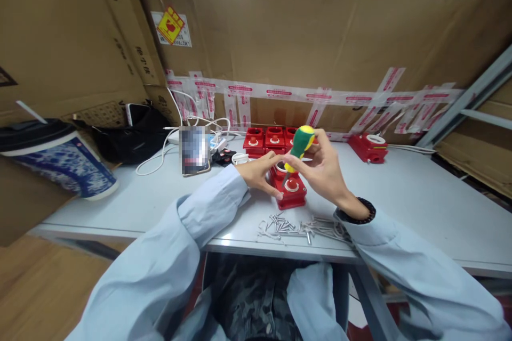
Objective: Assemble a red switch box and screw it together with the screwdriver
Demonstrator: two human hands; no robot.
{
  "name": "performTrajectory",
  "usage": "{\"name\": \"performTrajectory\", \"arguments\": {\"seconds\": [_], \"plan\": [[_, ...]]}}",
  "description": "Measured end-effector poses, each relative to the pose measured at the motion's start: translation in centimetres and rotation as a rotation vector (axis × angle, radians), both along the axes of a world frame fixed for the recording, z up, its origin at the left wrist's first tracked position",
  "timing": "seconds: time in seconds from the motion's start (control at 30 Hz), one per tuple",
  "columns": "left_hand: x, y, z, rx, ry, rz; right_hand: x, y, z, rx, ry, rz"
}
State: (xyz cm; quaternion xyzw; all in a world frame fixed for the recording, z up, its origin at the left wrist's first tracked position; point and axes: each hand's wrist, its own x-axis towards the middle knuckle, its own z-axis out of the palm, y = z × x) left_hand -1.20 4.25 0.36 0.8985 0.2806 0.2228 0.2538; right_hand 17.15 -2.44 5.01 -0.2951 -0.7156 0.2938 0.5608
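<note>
A red box [290, 200] with a round red button on top sits on the table in front of me. My left hand [261, 172] grips its left side, the thumb near the front left corner. In my right hand [323, 171] is a screwdriver [302, 144] with a green and yellow handle. It is tilted, its shaft pointing down at the box top beside the button; I cannot make out whether the tip sits on a screw. Loose metal screws [281, 222] lie in a pile just in front of the box, close to the table edge.
Several similar red boxes [253, 141] stand in a row behind, and another red box [370, 148] lies to the right. A phone [194, 152], white cables [163, 154], a black bag [134, 141] and a large cup [68, 162] are on the left. Cardboard [288, 26] walls the back.
</note>
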Motion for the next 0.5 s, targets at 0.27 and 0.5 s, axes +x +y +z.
{"name": "performTrajectory", "arguments": {"seconds": [0.27, 0.5], "plan": [[0.5, -1.1, 0.6, 0.046, 0.112, 0.084, 3.1, 0.2, 2.8, 0.188, -0.113, -0.337], [0.7, -0.7, 0.4, 0.169, 0.123, 0.207, 4.3, 1.0, 0.9, -0.057, -0.779, -0.355]]}}
